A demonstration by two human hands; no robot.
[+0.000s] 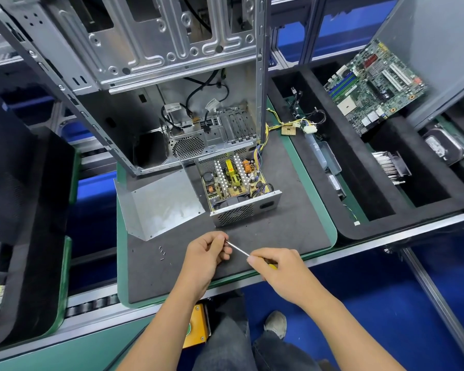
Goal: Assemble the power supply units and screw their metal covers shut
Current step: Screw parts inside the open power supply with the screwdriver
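An open power supply unit (236, 183) lies on the grey mat (292, 226) with its circuit board bare and its fan grille facing me. Its bent metal cover (158, 202) rests to the left of it, off the unit. In front of both, my right hand (276, 266) grips the yellow handle of a screwdriver (239, 249). My left hand (206, 250) pinches the tip of its steel shaft, where a screw may sit but is too small to tell. A few loose screws (161, 253) lie on the mat at the left.
An empty computer case (145, 84) stands upright behind the unit, with cables (292, 127) running out to the right. A black foam tray (359, 162) at the right holds a motherboard (373, 87), a heatsink and a drive. The conveyor rail runs along the front edge.
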